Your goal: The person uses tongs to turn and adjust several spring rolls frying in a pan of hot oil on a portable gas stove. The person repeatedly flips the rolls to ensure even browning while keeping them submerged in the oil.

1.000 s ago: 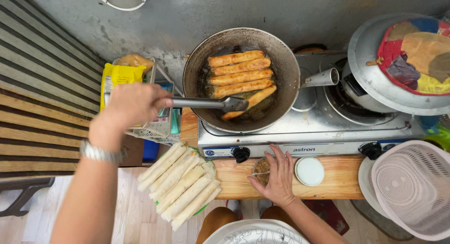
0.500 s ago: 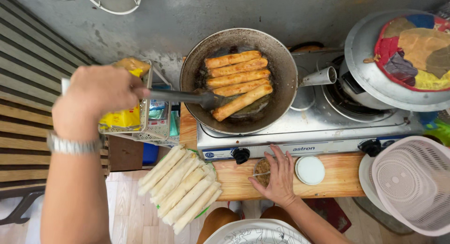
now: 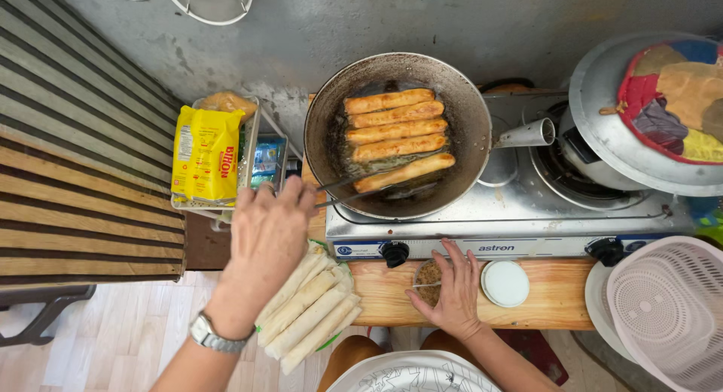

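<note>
Pan (image 3: 331, 136) sits on stove (image 3: 527, 211) against grey wall (image 3: 339, 23).

So the left hand (image 3: 267, 237) dropped down and back toward the body, it was up by the yellow packet (image 3: 205, 155) half a second ago and now sits just above the pale uncooked rolls (image 3: 309, 309). It also swapped its grip: the spatula look is gone, now it's thin tongs (image 3: 354, 189) reaching the nearest fried roll (image 3: 405, 172), which has gone from slanted to lying nearly level with the others in the pan (image 3: 331, 106).
</note>
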